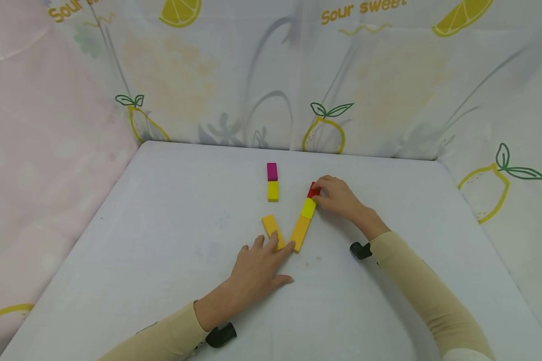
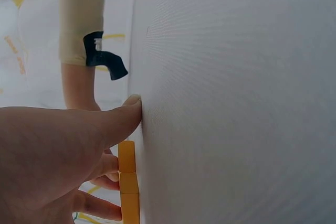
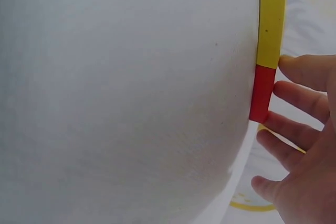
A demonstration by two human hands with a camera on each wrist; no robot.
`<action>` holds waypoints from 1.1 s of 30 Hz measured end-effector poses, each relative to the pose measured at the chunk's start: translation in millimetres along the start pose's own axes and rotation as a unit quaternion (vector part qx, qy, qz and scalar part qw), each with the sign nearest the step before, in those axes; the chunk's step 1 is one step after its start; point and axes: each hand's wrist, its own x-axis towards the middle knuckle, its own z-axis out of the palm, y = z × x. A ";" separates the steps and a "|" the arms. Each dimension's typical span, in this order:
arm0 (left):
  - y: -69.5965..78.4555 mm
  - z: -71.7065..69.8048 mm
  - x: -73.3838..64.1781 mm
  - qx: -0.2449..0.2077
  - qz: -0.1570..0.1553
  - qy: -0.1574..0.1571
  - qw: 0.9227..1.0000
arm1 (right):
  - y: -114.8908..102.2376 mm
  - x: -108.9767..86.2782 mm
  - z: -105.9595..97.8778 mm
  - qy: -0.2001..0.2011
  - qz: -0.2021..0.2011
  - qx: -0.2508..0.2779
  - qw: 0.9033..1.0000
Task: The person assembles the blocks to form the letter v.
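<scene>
In the head view, my right hand point(image 1: 343, 200) touches a red block point(image 1: 313, 190) with its fingertips, thumb beside the joint with a yellow block point(image 1: 308, 208). An orange block point(image 1: 300, 234) continues that slanted row toward me. In the right wrist view the fingers are spread, and the fingertips touch the edges of the red block point(image 3: 262, 94) and yellow block point(image 3: 271, 22). My left hand point(image 1: 258, 268) lies low over the table with fingers extended. Its fingertips rest on a second orange block point(image 1: 271, 228) and at the near end of the first, partly covering them.
Behind the slanted blocks stand a magenta block point(image 1: 272, 171) and another yellow block point(image 1: 273, 191), end to end. The white table point(image 1: 162, 225) meets lemon-printed cloth point(image 1: 235, 75) at the back and sides. A black wrist mount point(image 1: 360, 250) sits under the right sleeve.
</scene>
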 end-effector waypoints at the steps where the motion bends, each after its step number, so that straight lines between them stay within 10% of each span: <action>1: 0.0 0.2 0.0 0.000 0.000 0.001 1.000 | -0.1 0.1 -0.1 -0.001 0.001 0.000 1.000; 33: -2.3 -1.7 1.8 0.007 0.004 -0.007 1.000 | 2.7 0.0 3.5 0.008 -0.010 -0.004 1.000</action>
